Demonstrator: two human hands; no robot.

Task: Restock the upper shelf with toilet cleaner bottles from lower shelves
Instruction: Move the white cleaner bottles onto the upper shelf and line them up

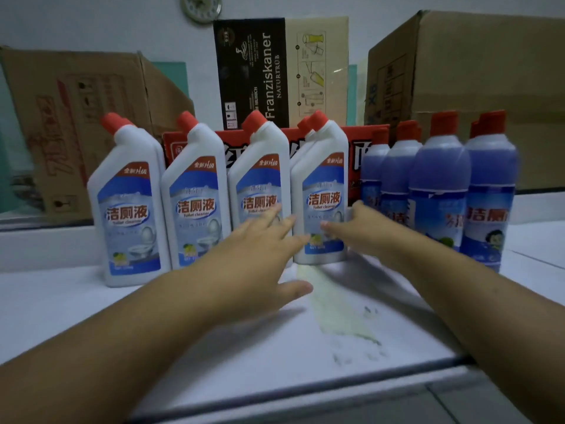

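Several white toilet cleaner bottles with red angled caps stand in a row on the white shelf (214,347). The rightmost white bottle (321,185) stands between my two hands, with another white bottle close behind it. My left hand (260,255) reaches in from the left, fingers spread, in front of the third bottle (260,179) and close to the rightmost one's left side. My right hand (357,228) lies against the rightmost bottle's lower right side, fingers extended, not wrapped around it. Several blue-purple cleaner bottles (437,185) with red caps stand to the right.
Cardboard boxes stand behind the bottles: a brown one (76,123) at left, a black Franziskaner box (253,71) in the middle, a large brown one (474,71) at right, and a red carton (363,139) low behind the row. A yellowish stain (336,310) marks the shelf.
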